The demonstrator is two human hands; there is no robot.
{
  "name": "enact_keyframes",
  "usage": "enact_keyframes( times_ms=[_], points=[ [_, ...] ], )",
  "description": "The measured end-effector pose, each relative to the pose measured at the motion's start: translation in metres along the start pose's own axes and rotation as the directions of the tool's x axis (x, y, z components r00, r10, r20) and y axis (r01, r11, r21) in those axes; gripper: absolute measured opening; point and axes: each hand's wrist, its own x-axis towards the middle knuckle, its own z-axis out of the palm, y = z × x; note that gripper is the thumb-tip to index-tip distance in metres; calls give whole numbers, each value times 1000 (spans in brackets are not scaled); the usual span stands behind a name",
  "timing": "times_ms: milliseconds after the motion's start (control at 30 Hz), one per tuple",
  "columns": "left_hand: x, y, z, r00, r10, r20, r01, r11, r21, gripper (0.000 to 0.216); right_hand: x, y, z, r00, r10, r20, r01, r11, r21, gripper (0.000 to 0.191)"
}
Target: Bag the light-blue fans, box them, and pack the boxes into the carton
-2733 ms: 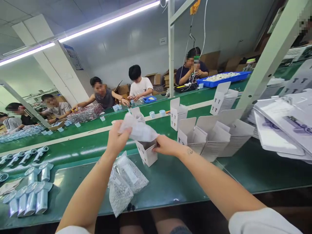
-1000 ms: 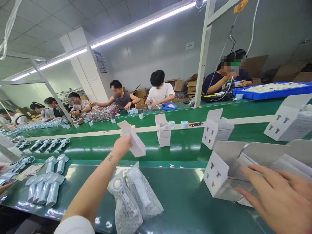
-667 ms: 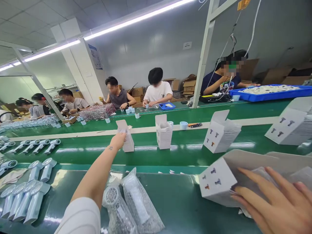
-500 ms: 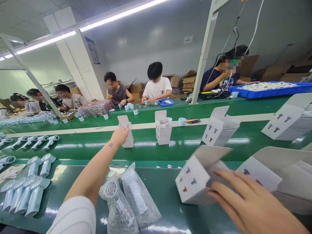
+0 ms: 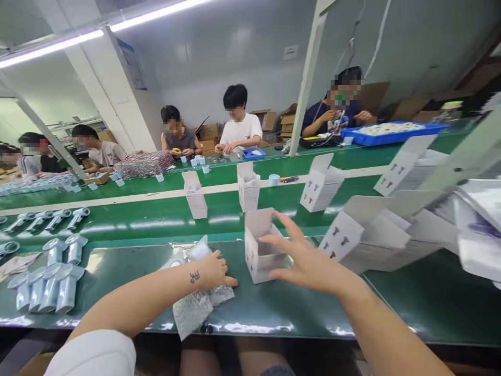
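My left hand [image 5: 213,272] rests on the bubble-wrap bags [image 5: 193,308] at the front of the green table, its fingers curled over one bagged item. An open white box [image 5: 258,250] stands upright just to its right. My right hand [image 5: 309,261] hovers at that box's right side with its fingers spread and nothing in it. I cannot tell whether it touches the box.
Three open white boxes [image 5: 194,196] [image 5: 248,188] [image 5: 321,183] stand on the green belt beyond. A pile of folded boxes [image 5: 376,235] lies at the right. Pale blue handheld fans [image 5: 50,284] lie at the left. Several people sit across the belt, with a blue tray [image 5: 391,130] near one.
My left hand set its box on the belt and came back down onto the bags. My right hand drew a box from the right pile to the table's middle and opened.
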Motion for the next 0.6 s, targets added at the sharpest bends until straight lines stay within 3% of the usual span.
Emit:
enact_keyframes(
  times_ms=[100, 167, 200, 267, 367, 467, 533, 600],
  points=[
    [-15, -9, -12, 989, -18, -150, 17, 1000, -4, 46, 18, 13, -1, 993, 9, 117, -34, 976, 215, 63],
    [-42, -15, -26, 936, -164, -312, 130, 983, -128, 35, 26, 17, 0, 993, 11, 121, -44, 961, 273, 73],
    [-59, -17, -34, 876, -265, -402, 176, 953, -246, 30, 28, 18, 1, 992, 9, 126, -45, 957, 285, 76],
    [-98, -17, -51, 702, -459, -545, 137, 838, -528, 23, 31, 16, 1, 989, 13, 150, -56, 956, 287, 75],
    [-140, -13, -78, 425, -631, -649, -247, 609, -754, 22, 34, 13, -1, 985, 44, 164, -88, 959, 270, 71],
    [-139, -10, -103, 245, -696, -674, -549, 474, -689, 31, 39, 10, -3, 984, 26, 178, -87, 935, 343, 61],
    [-118, -10, -117, 226, -719, -658, -544, 467, -697, 34, 43, 10, -3, 986, -2, 169, -73, 897, 436, 59],
    [-94, -11, -130, 306, -720, -622, -376, 509, -774, 33, 44, 10, -1, 991, -7, 135, -61, 871, 488, 62]
  ],
)
